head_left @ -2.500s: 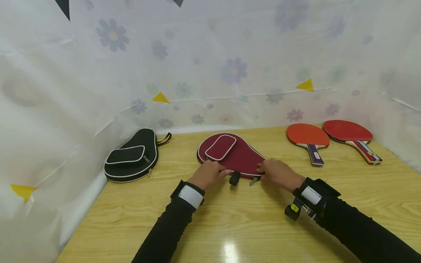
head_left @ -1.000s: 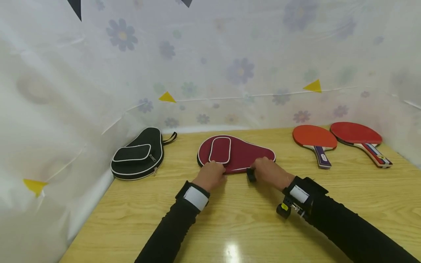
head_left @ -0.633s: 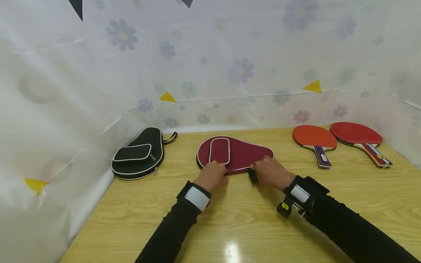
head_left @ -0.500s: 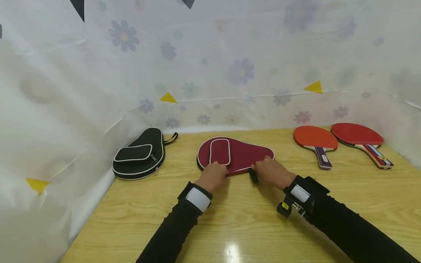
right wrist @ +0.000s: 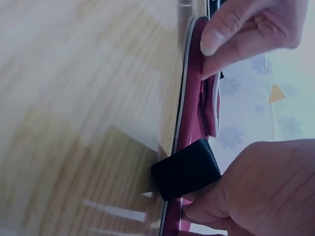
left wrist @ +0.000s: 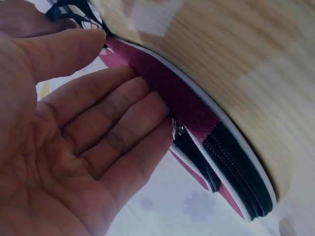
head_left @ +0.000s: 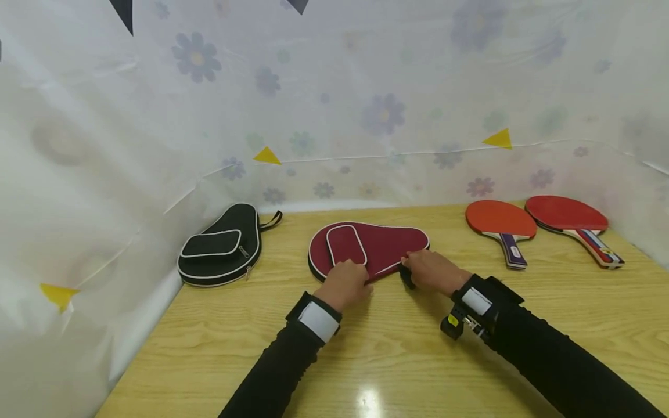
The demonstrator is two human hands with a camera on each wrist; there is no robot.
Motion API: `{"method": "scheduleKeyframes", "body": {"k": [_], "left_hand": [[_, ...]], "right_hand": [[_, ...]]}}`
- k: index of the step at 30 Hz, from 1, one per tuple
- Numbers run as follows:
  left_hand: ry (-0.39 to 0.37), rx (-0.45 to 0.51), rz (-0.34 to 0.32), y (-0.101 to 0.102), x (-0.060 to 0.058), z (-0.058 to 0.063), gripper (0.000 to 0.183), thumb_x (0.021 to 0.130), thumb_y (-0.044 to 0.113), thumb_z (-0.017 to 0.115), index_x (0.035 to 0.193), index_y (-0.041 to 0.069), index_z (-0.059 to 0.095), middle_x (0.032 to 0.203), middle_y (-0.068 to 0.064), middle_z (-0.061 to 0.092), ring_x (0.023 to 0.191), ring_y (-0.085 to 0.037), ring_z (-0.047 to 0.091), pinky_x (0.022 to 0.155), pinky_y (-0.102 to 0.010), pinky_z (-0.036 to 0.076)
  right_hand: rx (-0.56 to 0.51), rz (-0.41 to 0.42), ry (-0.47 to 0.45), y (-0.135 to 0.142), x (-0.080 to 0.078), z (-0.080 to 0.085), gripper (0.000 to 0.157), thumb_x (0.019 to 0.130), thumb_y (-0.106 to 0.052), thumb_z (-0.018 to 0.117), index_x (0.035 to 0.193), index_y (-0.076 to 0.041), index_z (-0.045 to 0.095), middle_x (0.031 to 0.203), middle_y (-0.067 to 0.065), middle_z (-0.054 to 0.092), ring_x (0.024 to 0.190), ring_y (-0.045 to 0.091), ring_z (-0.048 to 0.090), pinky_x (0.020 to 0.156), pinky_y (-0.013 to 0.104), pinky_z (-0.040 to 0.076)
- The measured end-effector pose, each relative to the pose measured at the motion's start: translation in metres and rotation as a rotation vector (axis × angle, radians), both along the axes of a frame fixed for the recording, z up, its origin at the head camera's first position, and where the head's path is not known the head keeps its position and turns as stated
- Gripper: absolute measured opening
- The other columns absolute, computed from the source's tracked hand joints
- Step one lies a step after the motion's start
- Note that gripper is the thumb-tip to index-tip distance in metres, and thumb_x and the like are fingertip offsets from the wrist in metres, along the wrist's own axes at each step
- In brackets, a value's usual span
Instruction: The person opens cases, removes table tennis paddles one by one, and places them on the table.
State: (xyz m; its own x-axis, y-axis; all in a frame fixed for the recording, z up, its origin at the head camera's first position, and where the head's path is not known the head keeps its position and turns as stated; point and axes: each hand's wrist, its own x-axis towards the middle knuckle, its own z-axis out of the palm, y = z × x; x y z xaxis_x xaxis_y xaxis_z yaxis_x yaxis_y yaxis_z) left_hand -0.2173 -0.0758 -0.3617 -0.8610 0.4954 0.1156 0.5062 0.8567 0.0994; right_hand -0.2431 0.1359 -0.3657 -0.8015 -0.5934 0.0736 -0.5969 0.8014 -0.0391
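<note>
A maroon table tennis paddle case [head_left: 394, 244] with white piping lies on the table, its rounded pocket to the left. My left hand [head_left: 345, 285] is at its near edge below the pocket. In the left wrist view its fingers [left wrist: 115, 115] lie fairly straight, tips against the case's side beside a small zipper pull [left wrist: 174, 129], the thumb apart. My right hand [head_left: 434, 271] grips the near edge toward the narrow end, where a black strap loop [right wrist: 187, 169] sticks out. The right fingertips are partly hidden behind the case and loop.
A black paddle case [head_left: 235, 217] with a wrist loop lies on the left. An orange-red paddle [head_left: 499, 217] and a red paddle [head_left: 567, 213] lie at the right rear. A white flowered sheet [head_left: 387, 87] walls the back and sides of the wooden table [head_left: 397, 360].
The maroon case has turned, and its narrow end now points right. Lately it slid slightly left and toward me, the left hand moving nearer with it. The right hand shifted left earlier.
</note>
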Motion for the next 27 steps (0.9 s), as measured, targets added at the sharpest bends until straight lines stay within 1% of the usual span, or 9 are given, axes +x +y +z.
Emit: {"method": "scheduleKeyframes", "body": {"k": [2,6,9,13,15,20,22,25,27], "left_hand": [[0.000,0.008,-0.003,0.001,0.001,0.000,0.045,0.092,0.022,0.073,0.055,0.012,0.050,0.052,0.006,0.038,0.051,-0.009,0.040,0.052,-0.026,0.038],[-0.002,-0.002,-0.014,0.004,0.002,0.001,0.044,0.092,0.023,0.074,0.055,0.012,0.052,0.052,0.006,0.043,0.052,-0.009,0.043,0.055,-0.028,0.044],[-0.016,-0.013,-0.030,0.007,0.005,0.002,0.041,0.092,0.025,0.074,0.057,0.013,0.056,0.053,0.006,0.047,0.053,-0.008,0.045,0.056,-0.027,0.045],[-0.036,-0.009,-0.041,0.011,0.007,0.003,0.041,0.092,0.025,0.074,0.056,0.013,0.058,0.053,0.007,0.047,0.053,-0.007,0.043,0.053,-0.025,0.040],[-0.030,-0.011,-0.041,0.011,0.007,0.003,0.041,0.092,0.025,0.074,0.056,0.013,0.058,0.053,0.007,0.047,0.053,-0.007,0.043,0.053,-0.025,0.041],[-0.017,-0.021,-0.073,0.010,0.007,0.001,0.042,0.093,0.024,0.074,0.057,0.013,0.056,0.053,0.006,0.046,0.054,-0.007,0.045,0.055,-0.025,0.042],[-0.033,-0.010,-0.091,0.009,0.008,0.001,0.041,0.093,0.023,0.073,0.057,0.012,0.055,0.053,0.006,0.043,0.054,-0.007,0.043,0.054,-0.023,0.040],[-0.098,0.013,-0.106,0.006,0.008,0.002,0.039,0.095,0.022,0.071,0.060,0.011,0.056,0.054,0.006,0.039,0.053,-0.008,0.039,0.051,-0.021,0.034],[-0.146,0.038,-0.123,0.003,0.008,0.005,0.035,0.096,0.020,0.070,0.064,0.009,0.060,0.056,0.006,0.038,0.053,-0.007,0.037,0.050,-0.020,0.031]], "right_hand": [[-0.003,0.006,-0.009,0.001,-0.002,0.002,0.029,0.095,0.006,0.054,0.119,0.007,0.071,0.117,0.026,0.068,0.103,0.037,0.068,0.081,0.043,0.057],[-0.025,-0.002,-0.024,0.002,-0.006,0.005,0.028,0.096,0.005,0.052,0.116,0.005,0.073,0.113,0.024,0.068,0.096,0.034,0.069,0.076,0.041,0.057],[-0.048,-0.031,-0.041,0.001,-0.009,0.005,0.028,0.098,0.004,0.051,0.113,0.003,0.074,0.103,0.019,0.068,0.086,0.027,0.065,0.071,0.037,0.053],[-0.074,-0.050,-0.039,0.001,-0.013,0.003,0.026,0.100,0.002,0.050,0.108,0.002,0.075,0.085,0.011,0.059,0.072,0.021,0.052,0.064,0.032,0.045],[-0.085,-0.054,-0.031,0.001,-0.014,0.001,0.026,0.101,0.000,0.050,0.106,0.002,0.075,0.081,0.009,0.055,0.068,0.020,0.047,0.061,0.031,0.042],[-0.102,-0.093,-0.008,-0.004,-0.012,-0.004,0.019,0.098,-0.001,0.055,0.097,0.002,0.074,0.080,0.011,0.059,0.070,0.020,0.053,0.061,0.034,0.046],[-0.114,-0.085,0.050,-0.009,-0.009,-0.006,0.013,0.093,0.001,0.060,0.091,0.000,0.073,0.077,0.010,0.061,0.069,0.020,0.056,0.060,0.036,0.049],[-0.155,-0.038,0.191,-0.019,0.003,-0.011,0.010,0.086,0.002,0.066,0.082,-0.004,0.072,0.074,0.008,0.061,0.068,0.023,0.059,0.058,0.040,0.050],[-0.185,0.012,0.289,-0.027,0.012,-0.015,0.010,0.087,0.002,0.068,0.083,-0.005,0.074,0.077,0.009,0.063,0.069,0.025,0.059,0.059,0.040,0.050]]}}
